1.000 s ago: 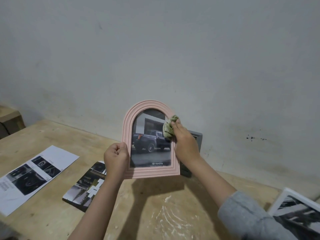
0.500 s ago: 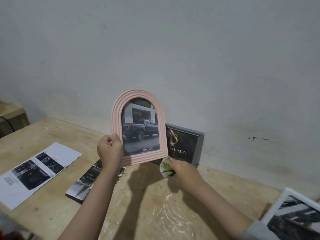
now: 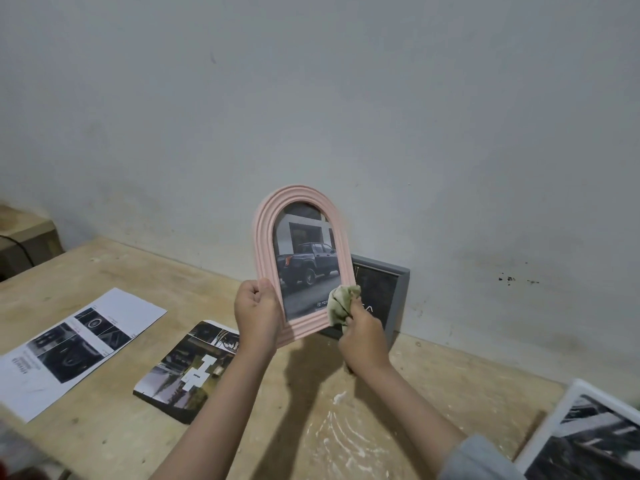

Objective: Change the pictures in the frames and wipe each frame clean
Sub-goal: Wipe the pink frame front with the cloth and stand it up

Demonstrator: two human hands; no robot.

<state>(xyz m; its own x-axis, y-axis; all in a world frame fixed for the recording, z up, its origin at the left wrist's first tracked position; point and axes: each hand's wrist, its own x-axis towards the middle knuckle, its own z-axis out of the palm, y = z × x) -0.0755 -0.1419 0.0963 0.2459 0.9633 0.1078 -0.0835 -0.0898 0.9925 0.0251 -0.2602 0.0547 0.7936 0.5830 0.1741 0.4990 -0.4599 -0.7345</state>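
My left hand (image 3: pixel 257 311) grips the lower left edge of a pink arched frame (image 3: pixel 266 237), held upright above the table. The frame shows a picture of a dark pickup truck. My right hand (image 3: pixel 363 336) is closed on a crumpled green cloth (image 3: pixel 341 303), which presses against the frame's lower right corner. Behind them a grey rectangular frame (image 3: pixel 398 292) with a dark picture leans on the wall, partly hidden by the pink frame and my right hand.
On the wooden table (image 3: pixel 311 427) a white printed sheet (image 3: pixel 79 344) lies at the left. A stack of dark pictures (image 3: pixel 188 370) lies beside my left forearm. A white frame (image 3: pixel 585 438) sits at the lower right corner. The grey wall rises just behind.
The cloth went from the frame's upper right, down below the frame, and now back up onto its lower right corner. The frame has turned slightly to the right.
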